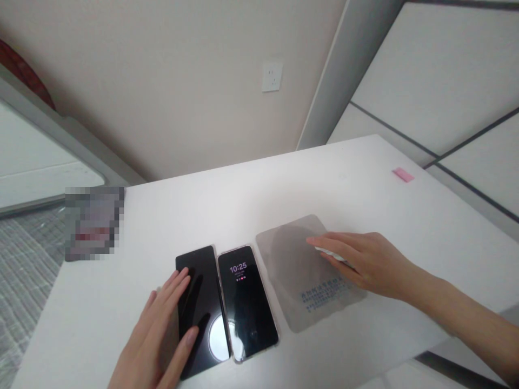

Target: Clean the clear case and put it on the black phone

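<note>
Two dark phones lie side by side, face up, on the white table. My left hand [156,332] rests at the left edge of the black phone [203,308], fingers stretched out over its glass and the thumb on its lower part. Touching that phone's right side is the phone in a clear case [249,302], its screen showing 10:25. A grey cloth [284,265] with blue printed characters lies flat to the right. Over the cloth, my right hand [357,259] is closed on a flat white piece [334,254]; most of it is hidden under the fingers.
The white table [227,205] runs back to a wall with a socket [272,76]. A small pink strip [403,174] lies near the far right edge. A blurred-out item [97,224] sits at the left edge. White panels [454,70] stand at right.
</note>
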`<state>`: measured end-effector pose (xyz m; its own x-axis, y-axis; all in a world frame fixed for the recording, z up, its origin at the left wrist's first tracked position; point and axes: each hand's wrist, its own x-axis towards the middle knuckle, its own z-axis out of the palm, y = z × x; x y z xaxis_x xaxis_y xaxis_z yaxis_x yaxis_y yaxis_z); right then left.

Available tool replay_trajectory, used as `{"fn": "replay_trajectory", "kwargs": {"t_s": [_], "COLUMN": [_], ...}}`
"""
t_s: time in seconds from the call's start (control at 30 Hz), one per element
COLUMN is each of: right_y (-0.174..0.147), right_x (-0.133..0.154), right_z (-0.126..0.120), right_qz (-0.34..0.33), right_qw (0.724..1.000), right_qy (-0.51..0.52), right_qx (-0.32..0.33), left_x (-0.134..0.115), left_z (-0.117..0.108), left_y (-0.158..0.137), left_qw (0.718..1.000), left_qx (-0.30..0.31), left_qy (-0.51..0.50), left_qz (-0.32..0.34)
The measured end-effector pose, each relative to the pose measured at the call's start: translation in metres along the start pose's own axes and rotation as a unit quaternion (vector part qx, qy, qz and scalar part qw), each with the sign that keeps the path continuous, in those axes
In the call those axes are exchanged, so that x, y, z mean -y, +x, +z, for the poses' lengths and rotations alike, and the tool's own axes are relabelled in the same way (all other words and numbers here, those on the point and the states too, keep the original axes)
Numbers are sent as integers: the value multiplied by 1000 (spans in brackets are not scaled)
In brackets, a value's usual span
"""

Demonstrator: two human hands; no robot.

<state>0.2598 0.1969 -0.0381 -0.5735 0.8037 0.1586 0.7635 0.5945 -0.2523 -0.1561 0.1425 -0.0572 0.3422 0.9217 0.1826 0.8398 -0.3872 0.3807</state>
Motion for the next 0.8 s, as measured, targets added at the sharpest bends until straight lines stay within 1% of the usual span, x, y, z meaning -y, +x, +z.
{"fn": "replay_trajectory", "kwargs": {"t_s": [0.07, 0.17, 0.23, 0.33, 0.43, 0.5, 0.6, 0.7, 0.8], "right_y": [3, 8, 8, 7, 7, 7, 8, 7, 5], "right_x": [3, 6, 6, 3, 0, -2, -6, -8, -10], "right_z": [-6, -14, -14, -9, -5, -4, -2, 1, 3], "right_qz": [-2, 5, 18, 29, -7, -52, -103, -122, -124], "right_qw": [998, 988, 982, 981, 989, 996, 994, 987, 982], "right_qy": [53, 148, 185, 194, 147, 74, -38, -104, -140], "right_qx": [19, 42, 30, 4, -2, 0, -1, -8, 3], "left_x": [1, 0, -2, -5, -8, -10, -12, -12, -11], "left_z": [0, -2, -4, -7, -9, -9, -10, -10, -9], "left_y": [-1, -3, -2, -1, 2, 3, 4, 3, 2], "left_qw": [1000, 998, 997, 998, 998, 998, 998, 998, 997], "left_qx": [-8, -13, -7, 2, -1, -2, -5, -7, -8], "left_qy": [-13, -33, -38, -30, -25, -28, -31, -32, -37], "left_qz": [-17, -51, -62, -62, -60, -60, -60, -61, -68]}}
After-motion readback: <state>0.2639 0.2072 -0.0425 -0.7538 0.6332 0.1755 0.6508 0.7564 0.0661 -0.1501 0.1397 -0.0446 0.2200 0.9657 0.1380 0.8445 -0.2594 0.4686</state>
